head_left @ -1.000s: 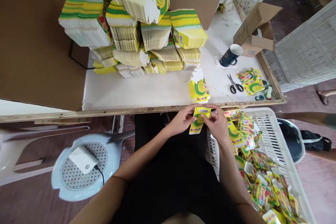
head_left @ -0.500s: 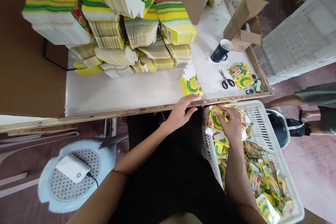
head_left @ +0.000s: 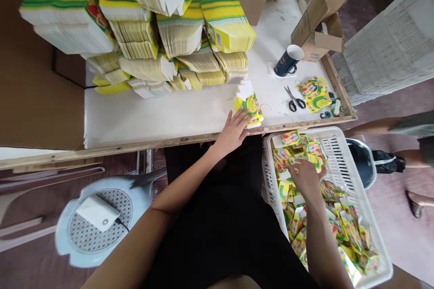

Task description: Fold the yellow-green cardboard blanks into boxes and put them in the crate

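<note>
My left hand (head_left: 233,132) lies palm down at the table's front edge. Its fingers are spread and rest on the lower left part of a flattened yellow-green carton (head_left: 251,104), whose white flaps point away from me. Over the white plastic basket (head_left: 334,153) at my right, my right hand (head_left: 307,179) reaches down among small yellow-green printed packs (head_left: 285,156). Its fingers are bent and apart, touching the packs on top. I see nothing gripped in it, though the fingertips are partly hidden.
Stacks of folded cartons (head_left: 186,36) fill the table's back left. To the right are a dark mug (head_left: 288,61), scissors (head_left: 294,99), flat printed pieces (head_left: 315,95) and an open cardboard box (head_left: 318,31). A stool (head_left: 122,194) holds a white device (head_left: 98,212). A person's legs (head_left: 376,126) show at right.
My right hand has let go of a yellow pack in the basket and moved lower right over the heap. My left hand has slid further onto the carton, its fingers now spread.
</note>
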Demonstrator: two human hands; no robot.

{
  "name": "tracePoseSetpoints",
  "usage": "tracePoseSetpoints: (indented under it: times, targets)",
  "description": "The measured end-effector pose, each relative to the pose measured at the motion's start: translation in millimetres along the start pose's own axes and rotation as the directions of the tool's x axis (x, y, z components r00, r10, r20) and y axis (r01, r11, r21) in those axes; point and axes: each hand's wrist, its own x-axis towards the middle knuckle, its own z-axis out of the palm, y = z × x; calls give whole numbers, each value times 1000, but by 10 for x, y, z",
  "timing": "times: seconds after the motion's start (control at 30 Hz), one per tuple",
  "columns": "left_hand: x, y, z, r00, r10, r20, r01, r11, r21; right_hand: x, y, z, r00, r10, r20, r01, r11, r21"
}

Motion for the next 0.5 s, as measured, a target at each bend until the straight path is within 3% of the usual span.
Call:
tracePoseSetpoints:
  times: [0.17, 0.23, 0.37, 0.5]
  targets:
    - [6, 11, 42, 1000, -3, 11, 2, 999, 39, 31, -13, -109, 979, 118, 164, -107, 992, -73]
    - [-2, 7, 53, 1000, -3, 10, 3, 999, 44, 54, -41, -46, 988, 113, 101, -102, 989, -107]
    - [-12, -12, 71, 1000, -10, 18, 10, 999, 30, 105, -60, 219, 985, 79, -151, -100, 985, -141]
    - [-14, -26, 79, 1000, -5, 1, 5, 1000, 0, 261, 120, 485, 992, 68, -104, -78, 993, -93]
